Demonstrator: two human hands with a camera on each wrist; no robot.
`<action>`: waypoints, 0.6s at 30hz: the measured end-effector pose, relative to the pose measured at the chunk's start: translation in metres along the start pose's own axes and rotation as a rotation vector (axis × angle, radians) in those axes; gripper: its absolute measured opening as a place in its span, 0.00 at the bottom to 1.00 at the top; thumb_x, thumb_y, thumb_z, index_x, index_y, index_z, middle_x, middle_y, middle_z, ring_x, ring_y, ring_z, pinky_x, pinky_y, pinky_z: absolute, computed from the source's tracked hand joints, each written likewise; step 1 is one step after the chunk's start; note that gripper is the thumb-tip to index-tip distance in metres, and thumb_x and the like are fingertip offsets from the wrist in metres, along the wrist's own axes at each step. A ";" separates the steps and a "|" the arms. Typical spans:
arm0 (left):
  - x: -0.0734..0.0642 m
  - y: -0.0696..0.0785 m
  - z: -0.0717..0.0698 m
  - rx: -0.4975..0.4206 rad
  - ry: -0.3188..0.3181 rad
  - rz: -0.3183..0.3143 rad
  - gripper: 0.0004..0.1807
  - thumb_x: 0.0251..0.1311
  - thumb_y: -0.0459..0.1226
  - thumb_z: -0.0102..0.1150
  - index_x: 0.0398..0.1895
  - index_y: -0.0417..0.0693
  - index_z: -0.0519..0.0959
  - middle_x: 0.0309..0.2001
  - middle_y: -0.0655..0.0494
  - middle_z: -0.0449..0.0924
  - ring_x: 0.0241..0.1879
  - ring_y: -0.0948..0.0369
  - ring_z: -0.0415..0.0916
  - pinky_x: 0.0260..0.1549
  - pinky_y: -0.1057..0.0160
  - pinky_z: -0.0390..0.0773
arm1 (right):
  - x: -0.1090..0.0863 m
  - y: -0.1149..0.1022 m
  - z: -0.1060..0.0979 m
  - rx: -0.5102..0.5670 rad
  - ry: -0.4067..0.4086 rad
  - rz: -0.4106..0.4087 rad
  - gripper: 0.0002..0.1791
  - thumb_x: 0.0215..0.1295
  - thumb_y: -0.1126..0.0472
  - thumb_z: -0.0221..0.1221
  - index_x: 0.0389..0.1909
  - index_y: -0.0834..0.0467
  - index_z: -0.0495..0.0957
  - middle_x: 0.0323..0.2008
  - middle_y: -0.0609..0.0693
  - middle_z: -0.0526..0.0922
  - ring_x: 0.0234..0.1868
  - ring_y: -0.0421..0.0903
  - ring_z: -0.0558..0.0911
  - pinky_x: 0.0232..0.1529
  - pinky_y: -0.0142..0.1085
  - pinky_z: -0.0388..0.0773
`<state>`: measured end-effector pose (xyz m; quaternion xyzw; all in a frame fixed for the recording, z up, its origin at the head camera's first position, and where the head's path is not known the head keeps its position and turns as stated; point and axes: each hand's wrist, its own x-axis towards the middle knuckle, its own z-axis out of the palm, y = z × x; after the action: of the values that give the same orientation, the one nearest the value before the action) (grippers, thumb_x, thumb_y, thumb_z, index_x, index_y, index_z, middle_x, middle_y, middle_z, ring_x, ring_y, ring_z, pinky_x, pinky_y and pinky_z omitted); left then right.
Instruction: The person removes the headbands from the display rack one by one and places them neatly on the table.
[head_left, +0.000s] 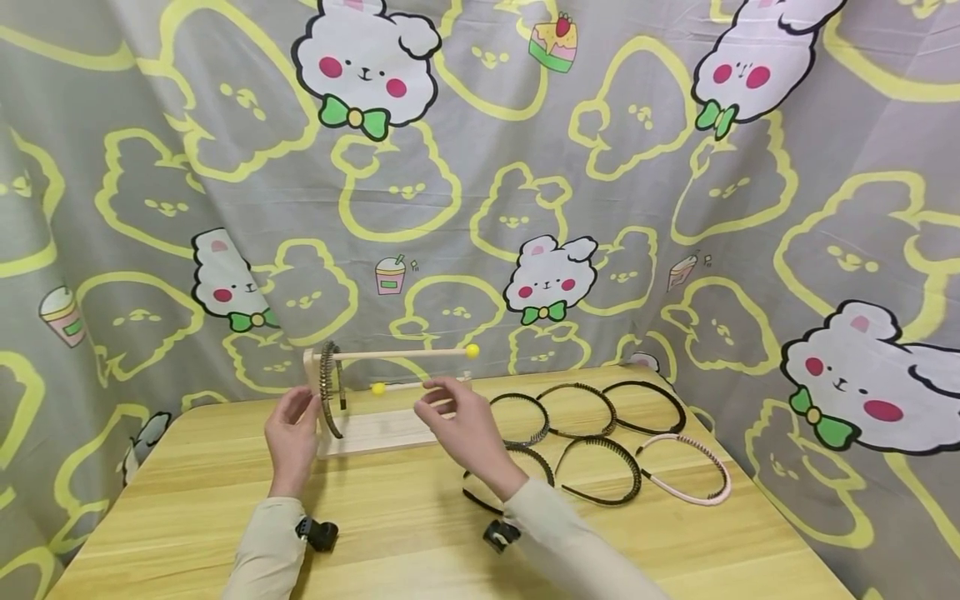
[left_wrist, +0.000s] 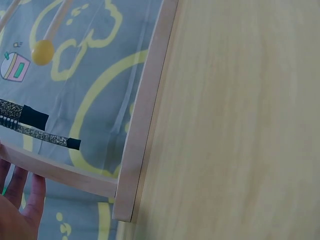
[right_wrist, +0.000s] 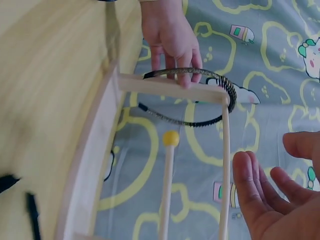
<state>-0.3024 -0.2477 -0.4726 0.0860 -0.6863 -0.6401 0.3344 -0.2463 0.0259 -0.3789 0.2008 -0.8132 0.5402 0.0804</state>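
Note:
A wooden stand (head_left: 375,432) with two dowel arms ending in yellow balls is at the table's left. A dark, glittery toothed headband (head_left: 327,387) hangs on its upper dowel (head_left: 397,355), beside the upright. My left hand (head_left: 292,433) holds the upright (right_wrist: 165,86), its thumb on one side and fingers behind, close to the headband. My right hand (head_left: 465,425) hangs in front of the stand, holding nothing. In the right wrist view, the right hand's fingers (right_wrist: 245,172) are loosely spread near the upper dowel. The left wrist view shows the headband's black tips (left_wrist: 74,144).
Several headbands lie on the table to the right, among them a pink one (head_left: 708,498), a black one (head_left: 678,417) and a toothed dark one (head_left: 633,479). One lies partly under my right forearm. A patterned curtain (head_left: 465,200) hangs behind the table (head_left: 390,533).

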 end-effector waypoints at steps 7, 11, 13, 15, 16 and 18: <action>-0.001 0.001 0.000 0.013 -0.003 -0.006 0.15 0.63 0.39 0.63 0.51 0.42 0.79 0.45 0.67 0.80 0.47 0.74 0.75 0.44 0.82 0.76 | 0.027 -0.019 0.028 0.037 0.026 -0.059 0.18 0.67 0.48 0.61 0.56 0.45 0.77 0.42 0.43 0.84 0.39 0.38 0.83 0.37 0.29 0.82; -0.001 0.001 0.000 0.010 -0.003 -0.007 0.15 0.63 0.39 0.63 0.51 0.42 0.79 0.44 0.67 0.80 0.47 0.74 0.75 0.44 0.82 0.76 | 0.039 -0.027 0.046 0.069 0.036 -0.048 0.18 0.66 0.50 0.63 0.55 0.45 0.79 0.40 0.43 0.85 0.38 0.37 0.83 0.36 0.28 0.82; -0.001 0.002 0.000 0.016 -0.003 -0.003 0.15 0.63 0.39 0.63 0.50 0.42 0.79 0.44 0.68 0.80 0.47 0.75 0.75 0.43 0.82 0.76 | 0.044 -0.029 0.056 0.089 0.036 -0.027 0.17 0.65 0.50 0.63 0.55 0.45 0.79 0.39 0.42 0.85 0.37 0.35 0.83 0.35 0.27 0.81; -0.001 0.002 0.000 0.015 -0.004 0.001 0.15 0.63 0.40 0.63 0.50 0.43 0.79 0.45 0.67 0.81 0.47 0.75 0.75 0.43 0.82 0.76 | 0.048 -0.031 0.066 0.102 0.036 -0.010 0.17 0.65 0.50 0.63 0.55 0.45 0.79 0.38 0.42 0.85 0.36 0.34 0.83 0.35 0.27 0.81; -0.001 0.002 0.000 0.010 -0.004 0.000 0.15 0.63 0.40 0.63 0.50 0.42 0.79 0.45 0.67 0.81 0.47 0.75 0.75 0.43 0.82 0.76 | 0.051 -0.031 0.071 0.109 0.036 -0.004 0.17 0.65 0.51 0.64 0.54 0.45 0.79 0.38 0.42 0.85 0.36 0.34 0.83 0.35 0.27 0.81; 0.000 0.002 0.000 0.002 -0.003 0.001 0.15 0.63 0.39 0.63 0.50 0.42 0.79 0.45 0.66 0.81 0.47 0.74 0.76 0.43 0.82 0.76 | 0.055 -0.030 0.080 0.124 0.036 0.007 0.16 0.65 0.51 0.64 0.53 0.45 0.79 0.37 0.41 0.85 0.35 0.33 0.83 0.34 0.26 0.81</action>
<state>-0.3016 -0.2471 -0.4708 0.0850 -0.6876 -0.6392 0.3338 -0.2765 -0.0704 -0.3671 0.1928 -0.7773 0.5934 0.0804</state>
